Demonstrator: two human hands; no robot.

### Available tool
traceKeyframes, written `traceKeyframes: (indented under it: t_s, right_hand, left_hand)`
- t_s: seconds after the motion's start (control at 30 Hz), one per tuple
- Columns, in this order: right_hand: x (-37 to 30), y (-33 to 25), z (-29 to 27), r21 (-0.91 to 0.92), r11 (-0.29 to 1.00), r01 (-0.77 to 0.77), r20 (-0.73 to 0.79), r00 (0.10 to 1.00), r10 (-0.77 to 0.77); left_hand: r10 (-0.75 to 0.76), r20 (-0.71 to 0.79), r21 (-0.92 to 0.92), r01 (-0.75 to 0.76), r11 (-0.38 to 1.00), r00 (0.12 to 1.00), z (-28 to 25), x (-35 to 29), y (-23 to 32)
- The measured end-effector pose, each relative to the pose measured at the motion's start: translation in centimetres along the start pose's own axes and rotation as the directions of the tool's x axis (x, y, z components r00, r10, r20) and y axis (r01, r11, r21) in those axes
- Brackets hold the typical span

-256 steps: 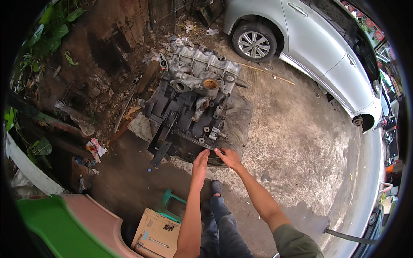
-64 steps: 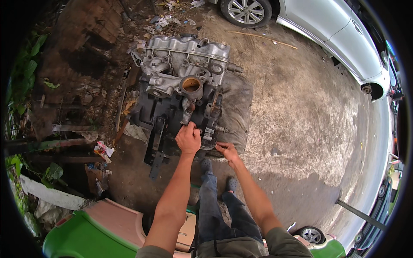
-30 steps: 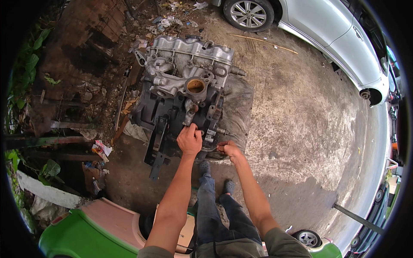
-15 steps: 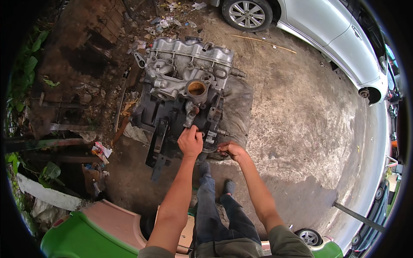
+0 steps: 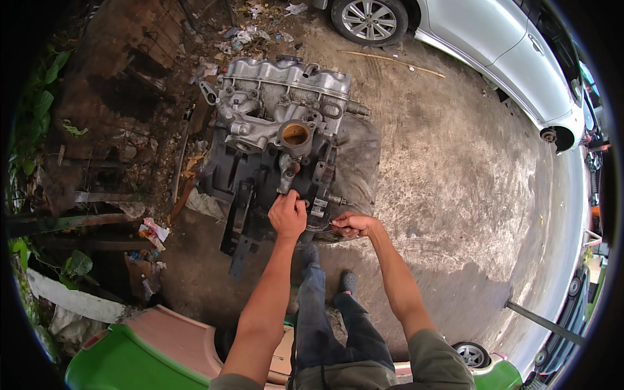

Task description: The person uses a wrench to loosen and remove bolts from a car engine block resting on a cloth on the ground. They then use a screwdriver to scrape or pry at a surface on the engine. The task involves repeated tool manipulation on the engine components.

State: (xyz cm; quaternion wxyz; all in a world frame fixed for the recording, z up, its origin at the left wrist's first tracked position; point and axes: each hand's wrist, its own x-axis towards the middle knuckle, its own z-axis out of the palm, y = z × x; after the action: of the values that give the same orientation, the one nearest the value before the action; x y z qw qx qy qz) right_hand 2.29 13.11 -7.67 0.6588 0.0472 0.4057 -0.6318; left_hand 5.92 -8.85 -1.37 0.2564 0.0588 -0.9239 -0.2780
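The left hand [image 5: 287, 214] has closed in on the near face of the greasy grey-and-black metal engine block [image 5: 279, 136]. The right hand [image 5: 351, 225], fisted around a thin metal tool [image 5: 320, 228], has drawn nearer, on the concrete floor [image 5: 455, 182].

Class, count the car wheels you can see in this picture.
3: one wheel on the silver car at top, a second at that car's right end, a small one at bottom right. Others may be hidden.

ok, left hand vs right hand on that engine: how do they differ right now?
The left hand is a closed fist pressed on the dark lower part of the grey engine block; the right hand sits off its edge, pinching a thin metal tool. The left arm reaches straight, the right angles in. Both are bare.
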Motion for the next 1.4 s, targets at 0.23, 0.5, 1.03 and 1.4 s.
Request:
traceKeyframes:
  t_s: [0.23,0.5,1.03,1.4]
  right_hand:
    - [2.2,3.8,10.8,0.615,0.658,0.435,-0.606,0.794,0.041]
    - [7.1,3.1,15.5,0.490,0.473,0.732,-0.857,0.504,0.108]
    - [7.9,4.7,16.0,0.342,0.539,0.770,-0.919,0.393,0.022]
    - [5.7,4.1,15.7,0.447,0.461,0.766,-0.860,0.510,-0.013]
  left_hand:
    - [-0.001,0.006,0.005,0.001,1.000,1.000,-0.2,0.1,0.3]
    - [0.013,0.006,0.007,-0.013,1.000,1.000,0.1,-0.2,-0.2]
    - [0.021,-0.043,-0.058,-0.023,0.998,0.999,0.0,-0.1,0.0]
    - [0.012,0.070,-0.109,-0.004,0.994,0.998,-0.7,0.1,-0.1]
